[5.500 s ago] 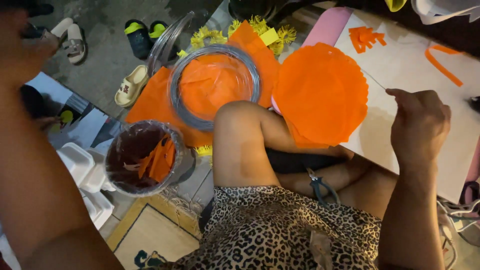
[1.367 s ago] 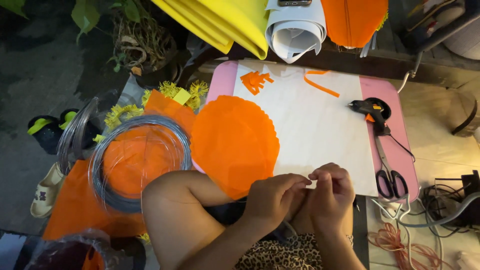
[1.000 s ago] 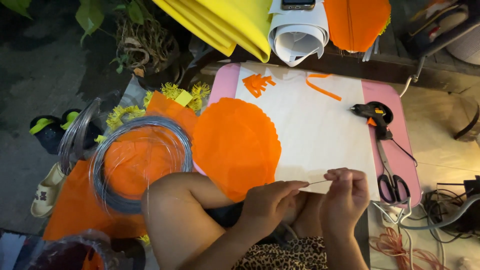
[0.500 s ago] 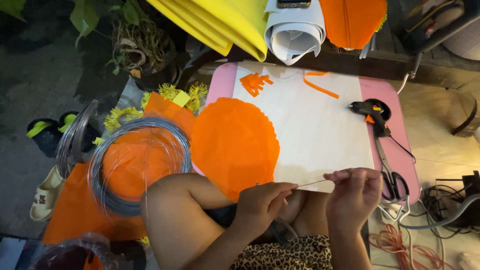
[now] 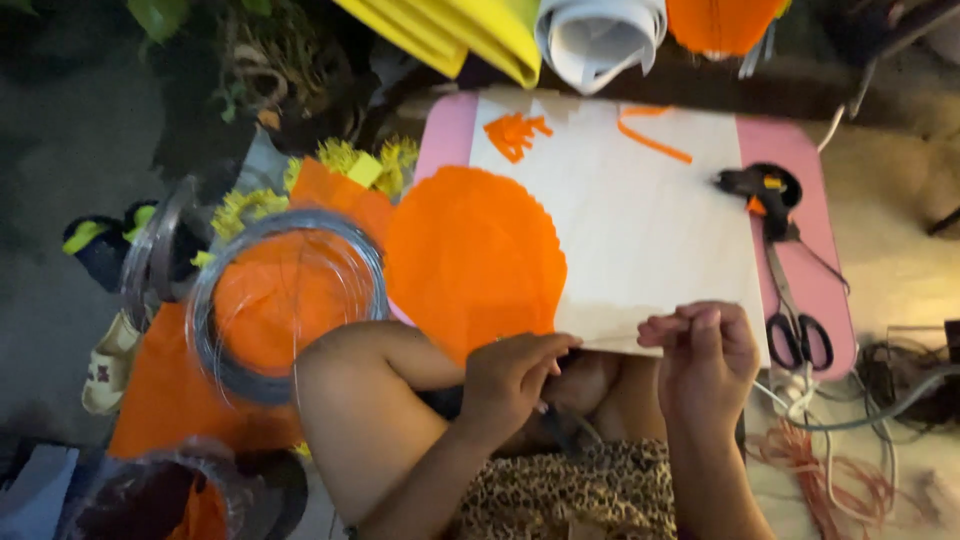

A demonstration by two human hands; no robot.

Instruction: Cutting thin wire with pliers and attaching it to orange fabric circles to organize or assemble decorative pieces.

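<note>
My left hand (image 5: 515,375) and my right hand (image 5: 705,350) are held above my lap at the near edge of a white sheet (image 5: 640,220). Both have their fingertips pinched, a hand's width apart. A thin wire runs between them, barely visible in the blur. The left hand is just below a round orange paper disc with a scalloped edge (image 5: 475,260). A coil of grey wire (image 5: 290,300) lies to the left on orange paper, beside my raised knee.
The sheet lies on a pink board (image 5: 450,135) with a glue gun (image 5: 760,190), scissors (image 5: 800,335) and orange paper scraps (image 5: 515,135). Tangled cables (image 5: 850,450) lie at the right. Yellow sheets (image 5: 470,30), a white roll (image 5: 600,35) and yellow paper flowers (image 5: 350,160) are behind.
The view swung from the wire coil and tub to the board. My hands, first touching at the sheet's edge, have drawn apart with the thin wire stretched between them.
</note>
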